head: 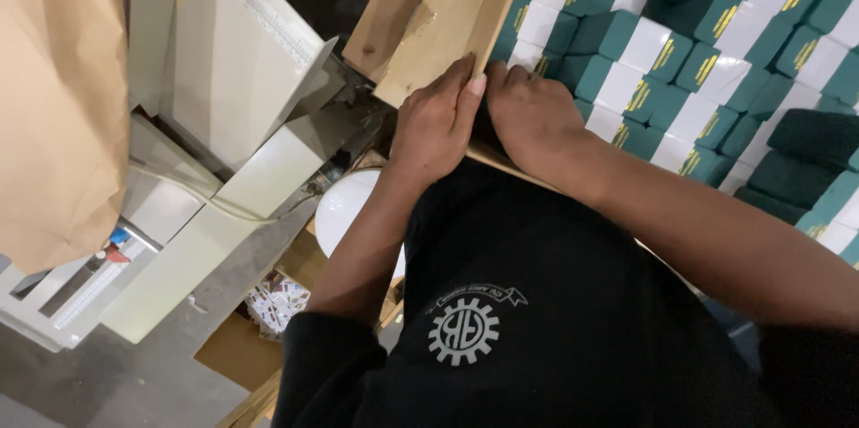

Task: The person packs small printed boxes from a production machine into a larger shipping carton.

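Left hand (438, 124): laid flat against the side of a wooden board (447, 16), fingers straight and close together, thumb along the board's edge. It presses rather than grips; nothing is enclosed in it.

Right hand (530, 117): just beside the left, knuckles up, fingers curled downward. The fingertips are hidden behind the hand and the black shirt (537, 303), so whether they hold anything cannot be told.

Board: pale timber, slanting up from the hands to the top edge, where it is cut off. A second plank (389, 12) lies alongside it on the left. Its lower end disappears behind the hands.

Boxes (680, 43): green and white cartons with gold marks, stacked tightly to the right of the board, running out of view at the top and right. Dark green pieces (814, 137) sit among them at far right; their kind is unclear.

Machine (224, 61): cream metal, left of the hands, partly covered by brown paper (54, 97).

White round object (344, 209): below the left forearm, mostly hidden.

Small printed packets (277, 303): on cardboard near the floor, too small to identify.
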